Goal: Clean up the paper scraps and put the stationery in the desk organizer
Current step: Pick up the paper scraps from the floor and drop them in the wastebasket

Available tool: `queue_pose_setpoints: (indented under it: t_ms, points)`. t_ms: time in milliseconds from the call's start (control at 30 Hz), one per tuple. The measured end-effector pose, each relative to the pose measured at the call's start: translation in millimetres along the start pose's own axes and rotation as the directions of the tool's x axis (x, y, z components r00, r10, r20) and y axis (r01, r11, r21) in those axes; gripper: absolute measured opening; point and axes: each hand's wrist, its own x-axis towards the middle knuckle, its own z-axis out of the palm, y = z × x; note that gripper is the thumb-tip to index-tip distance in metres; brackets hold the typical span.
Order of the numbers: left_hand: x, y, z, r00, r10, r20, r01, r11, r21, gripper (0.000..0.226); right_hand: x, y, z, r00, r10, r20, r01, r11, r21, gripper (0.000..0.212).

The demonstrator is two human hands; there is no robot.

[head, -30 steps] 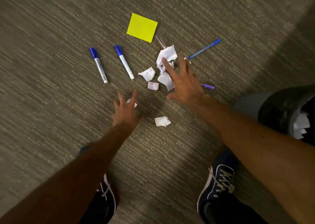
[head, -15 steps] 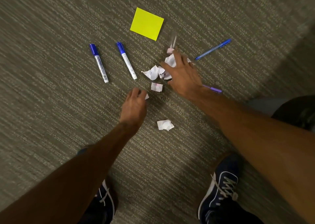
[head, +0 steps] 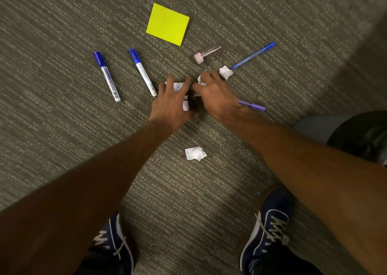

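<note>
White paper scraps lie on the carpet. My left hand [head: 170,104] curls over a few scraps [head: 179,86], fingers closed around them. My right hand [head: 216,95] sits beside it, gripping another scrap [head: 201,80]. One scrap [head: 225,72] rests just past my right fingers, and another scrap [head: 195,153] lies nearer my feet. Two blue-capped markers [head: 106,76] [head: 142,72] lie to the left. A blue pen [head: 253,55] and a purple pen [head: 252,105] lie to the right. A yellow sticky pad [head: 168,24] and a clear pink-tipped item [head: 207,53] lie beyond.
My two dark blue shoes [head: 113,245] [head: 267,226] stand on the carpet at the bottom. A dark round bin [head: 362,134] sits at the right edge, partly out of view.
My left hand moved forward and right onto the central scraps and closed on them. My right hand drew back toward it, gathering scraps. The camera moved closer to the floor.
</note>
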Motion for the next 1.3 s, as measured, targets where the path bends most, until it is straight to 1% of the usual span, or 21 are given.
queue_pose_setpoints:
  t_ms: [67,200,300,367,533,600,700,767,833,900,1000,1133,1200,1300]
  points:
    - [2,2,0,1.000,0.004,0.003,-0.004,0.999,0.041,0.084,0,1,1,1.000,-0.027,-0.007,0.026,0.999,-0.028,0.032]
    - [4,2,0,0.998,0.026,-0.062,-0.027,0.999,-0.019,0.050,-8,2,6,0.998,-0.065,-0.016,0.065,0.997,-0.030,0.032]
    - [1,1,-4,0.994,0.052,-0.091,-0.054,0.998,-0.018,0.037,-20,-2,6,0.993,-0.110,-0.037,0.109,0.993,-0.038,0.031]
    - [-5,2,-9,0.993,0.045,-0.110,-0.048,0.999,-0.026,0.031,-30,-5,3,0.993,-0.108,-0.053,0.107,0.994,-0.021,0.031]
    - [-37,17,-32,0.984,0.045,-0.172,-0.068,0.990,-0.127,0.027,-63,-12,-12,0.993,-0.070,-0.094,0.075,0.996,0.054,0.030]
    - [-54,24,-43,0.975,0.044,-0.216,-0.078,0.985,-0.153,0.026,-82,-17,-23,0.988,-0.056,-0.142,0.070,0.993,0.095,0.032]
    - [-80,43,-66,0.951,0.063,-0.304,-0.125,0.974,-0.189,0.019,-114,-23,-45,0.962,-0.026,-0.271,0.087,0.972,0.216,0.037]
    - [-95,62,-82,0.920,0.092,-0.380,-0.185,0.959,-0.217,0.014,-138,-26,-61,0.925,0.013,-0.379,0.094,0.961,0.262,0.032]
    - [-112,86,-96,0.897,0.116,-0.426,-0.240,0.938,-0.250,0.013,-162,-26,-79,0.887,0.068,-0.458,0.085,0.949,0.305,0.022]
    - [-127,111,-108,0.888,0.122,-0.444,-0.275,0.914,-0.298,0.014,-188,-22,-96,0.840,0.141,-0.524,0.068,0.930,0.360,0.017]
    - [-147,152,-117,0.889,0.137,-0.437,-0.312,0.879,-0.361,0.017,-230,-8,-119,0.758,0.289,-0.585,0.000,0.897,0.442,0.015]
    - [-168,218,-124,0.898,0.201,-0.391,-0.362,0.843,-0.399,0.018,-287,20,-142,0.663,0.455,-0.594,-0.096,0.839,0.535,0.022]
    - [-175,254,-127,0.910,0.236,-0.342,-0.374,0.823,-0.427,0.021,-313,37,-147,0.629,0.544,-0.555,-0.168,0.793,0.586,0.023]
    - [-177,304,-122,0.904,0.306,-0.299,-0.417,0.787,-0.456,0.024,-345,64,-149,0.596,0.654,-0.466,-0.273,0.711,0.648,0.017]
